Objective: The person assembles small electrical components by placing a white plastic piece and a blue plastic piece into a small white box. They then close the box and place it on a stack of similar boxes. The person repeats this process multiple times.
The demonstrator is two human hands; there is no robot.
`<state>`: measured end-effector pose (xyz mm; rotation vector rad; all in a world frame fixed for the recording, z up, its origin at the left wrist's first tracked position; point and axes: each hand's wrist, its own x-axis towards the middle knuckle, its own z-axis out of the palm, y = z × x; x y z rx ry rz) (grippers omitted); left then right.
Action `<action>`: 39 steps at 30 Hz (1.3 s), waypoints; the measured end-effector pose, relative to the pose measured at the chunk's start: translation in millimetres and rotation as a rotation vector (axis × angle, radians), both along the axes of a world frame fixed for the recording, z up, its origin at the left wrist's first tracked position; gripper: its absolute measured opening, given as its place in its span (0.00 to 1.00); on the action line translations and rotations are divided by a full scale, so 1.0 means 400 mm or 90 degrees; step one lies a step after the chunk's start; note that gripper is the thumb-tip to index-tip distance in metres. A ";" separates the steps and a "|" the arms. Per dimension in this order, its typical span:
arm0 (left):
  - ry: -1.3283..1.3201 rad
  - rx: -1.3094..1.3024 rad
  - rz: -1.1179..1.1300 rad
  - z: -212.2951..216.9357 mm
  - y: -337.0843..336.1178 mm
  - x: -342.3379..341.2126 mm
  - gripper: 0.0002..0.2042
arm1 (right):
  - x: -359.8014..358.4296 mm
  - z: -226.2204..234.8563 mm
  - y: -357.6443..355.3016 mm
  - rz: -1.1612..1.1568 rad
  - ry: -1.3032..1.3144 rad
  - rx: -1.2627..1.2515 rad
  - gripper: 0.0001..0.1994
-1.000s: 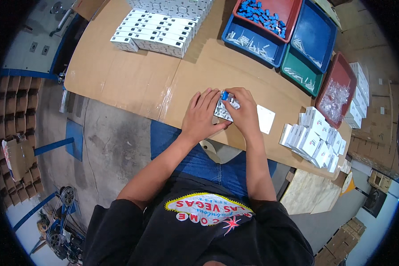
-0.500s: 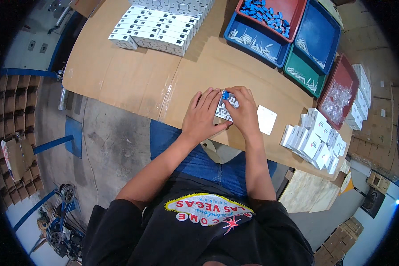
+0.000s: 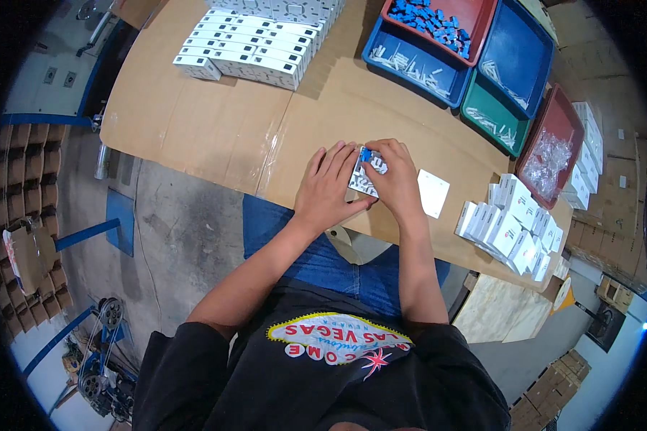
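A small white rectangular wall-switch fitting lies on the cardboard-covered table, its moulded, dark-gapped back facing up. A blue piece sits at its far end. My left hand rests palm down along the fitting's left side, fingers long and thumb at the near edge, bracing it. From the right, my right hand closes over it, with the thumb on top and the fingers curled at the far edge. Those fingertips are partly hidden. Just right of this hand is a flat white square plate.
Stacked white fittings stand at the far left. Blue pieces fill a red tray; small white parts lie in a blue tray and a green tray. Clear plastic bags sit in another red tray. White boxes pile up at right.
Both hands stay on the fitting with almost no movement. The right hand shifts very slightly; the trays, stacks and square plate are where they were.
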<state>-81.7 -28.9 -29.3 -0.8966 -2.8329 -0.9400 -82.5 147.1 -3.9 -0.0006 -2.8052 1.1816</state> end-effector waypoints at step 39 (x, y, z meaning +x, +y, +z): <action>0.028 0.000 0.010 -0.007 0.013 0.003 0.50 | 0.162 0.064 0.160 -0.309 -0.091 0.085 0.21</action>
